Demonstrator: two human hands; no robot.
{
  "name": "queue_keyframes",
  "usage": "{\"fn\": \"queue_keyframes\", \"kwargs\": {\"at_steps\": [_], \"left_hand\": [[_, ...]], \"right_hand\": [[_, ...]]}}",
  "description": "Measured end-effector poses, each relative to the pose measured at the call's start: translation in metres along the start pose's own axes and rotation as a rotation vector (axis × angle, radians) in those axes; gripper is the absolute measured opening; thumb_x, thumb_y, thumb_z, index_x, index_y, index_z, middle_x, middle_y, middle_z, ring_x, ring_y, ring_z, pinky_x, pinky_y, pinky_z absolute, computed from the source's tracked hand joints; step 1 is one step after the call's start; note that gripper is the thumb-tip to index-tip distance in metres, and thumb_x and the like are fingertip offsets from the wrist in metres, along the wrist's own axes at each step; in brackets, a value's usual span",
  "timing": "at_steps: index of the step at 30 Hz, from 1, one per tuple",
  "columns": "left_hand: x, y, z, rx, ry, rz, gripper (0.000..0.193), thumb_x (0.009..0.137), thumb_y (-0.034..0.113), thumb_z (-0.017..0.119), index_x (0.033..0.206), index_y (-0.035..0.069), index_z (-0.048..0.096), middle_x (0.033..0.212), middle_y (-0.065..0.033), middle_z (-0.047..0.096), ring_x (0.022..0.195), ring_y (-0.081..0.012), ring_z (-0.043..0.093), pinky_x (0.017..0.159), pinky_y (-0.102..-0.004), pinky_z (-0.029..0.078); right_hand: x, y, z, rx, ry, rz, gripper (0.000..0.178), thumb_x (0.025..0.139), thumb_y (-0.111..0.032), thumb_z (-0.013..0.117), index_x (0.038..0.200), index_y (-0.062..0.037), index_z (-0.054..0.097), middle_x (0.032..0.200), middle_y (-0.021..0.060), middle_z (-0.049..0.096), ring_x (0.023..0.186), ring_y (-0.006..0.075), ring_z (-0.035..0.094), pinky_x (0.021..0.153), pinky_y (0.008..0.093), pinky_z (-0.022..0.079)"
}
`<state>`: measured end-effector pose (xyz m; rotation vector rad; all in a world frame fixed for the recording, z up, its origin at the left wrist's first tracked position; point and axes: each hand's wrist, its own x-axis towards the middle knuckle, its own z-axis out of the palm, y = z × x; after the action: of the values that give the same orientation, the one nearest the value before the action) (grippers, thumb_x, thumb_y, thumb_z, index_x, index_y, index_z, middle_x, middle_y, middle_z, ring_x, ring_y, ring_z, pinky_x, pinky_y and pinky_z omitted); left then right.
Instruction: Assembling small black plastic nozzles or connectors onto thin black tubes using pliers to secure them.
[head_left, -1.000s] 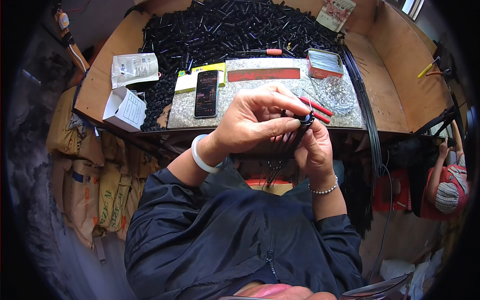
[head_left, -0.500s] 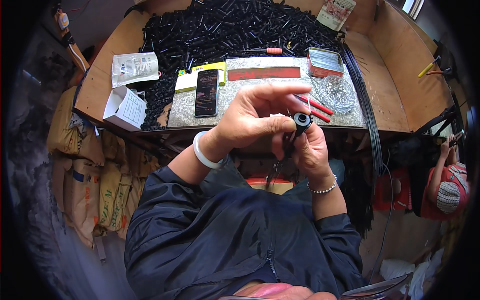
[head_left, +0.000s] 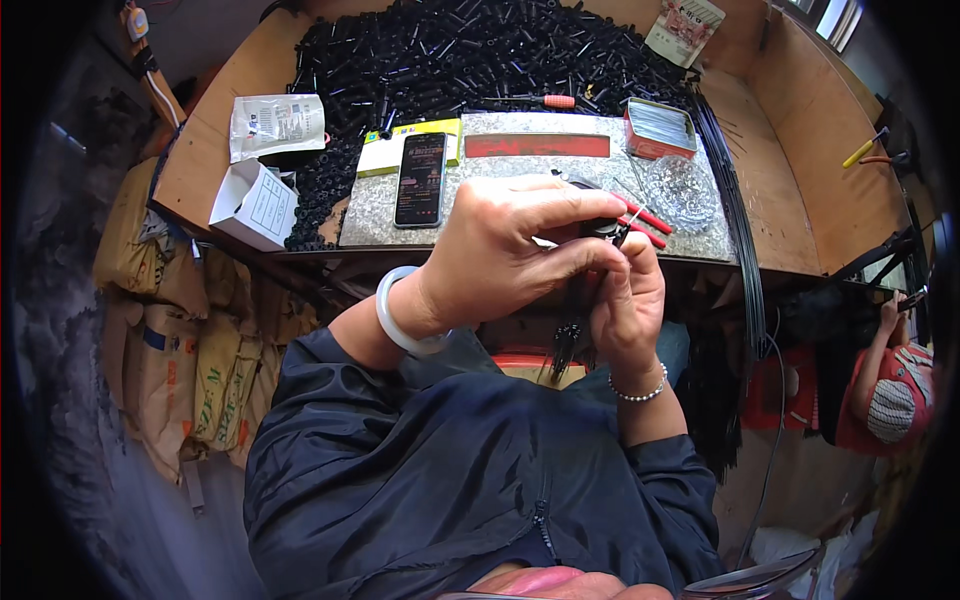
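Observation:
Over the front edge of the bench, my two hands meet at a small black tubular part (head_left: 603,230). My right hand (head_left: 630,305) is closed around it from below. The thumb and forefinger of my left hand (head_left: 515,240) pinch at its top end, covering most of it. A thin pale pin or wire (head_left: 636,214) sticks up beside the fingertips. Beneath the hands hangs a bundle of thin dark strands (head_left: 566,345); whether it joins the part is hidden. Just behind the fingers lie red-handled pliers (head_left: 648,215) on the speckled board (head_left: 370,220).
Black tubular parts (head_left: 450,60) are heaped along the back. A phone (head_left: 420,180) leans on a yellow box (head_left: 375,158). To the right are a tin of thin rods (head_left: 660,128), a clear dish (head_left: 685,190) and long black strands (head_left: 735,190). Another person (head_left: 895,385) sits far right.
My left thumb and forefinger have closed over the part's end, which showed a pale ring before. The hanging strands show more plainly. The whole view has shifted slightly.

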<state>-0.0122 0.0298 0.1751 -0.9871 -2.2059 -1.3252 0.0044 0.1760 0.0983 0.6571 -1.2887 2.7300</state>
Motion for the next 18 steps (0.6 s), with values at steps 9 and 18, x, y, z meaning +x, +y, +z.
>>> {"fn": "queue_keyframes", "kwargs": {"at_steps": [9,18], "left_hand": [[0.0,-0.002,-0.001,0.001,0.009,0.067,0.029,0.073,0.006,0.075,0.099,-0.002,0.067,0.078,-0.0086,0.068,0.067,-0.0101,0.065,0.06,-0.022,0.052],[0.005,-0.012,-0.007,-0.096,-0.071,0.101,0.027,0.071,0.006,0.076,0.095,-0.002,0.068,0.079,-0.0103,0.068,0.069,-0.0124,0.066,0.063,-0.0226,0.052]], "right_hand": [[0.003,-0.007,-0.018,0.061,-0.124,0.087,0.011,0.086,-0.007,0.062,0.091,0.0028,0.061,0.09,0.0145,0.067,0.08,0.0186,0.066,0.077,0.0308,0.054],[0.008,-0.017,-0.017,-0.032,-0.228,0.187,0.008,0.083,0.0,0.063,0.091,0.0029,0.062,0.089,0.0123,0.065,0.082,0.0169,0.065,0.077,0.0287,0.053]]}}
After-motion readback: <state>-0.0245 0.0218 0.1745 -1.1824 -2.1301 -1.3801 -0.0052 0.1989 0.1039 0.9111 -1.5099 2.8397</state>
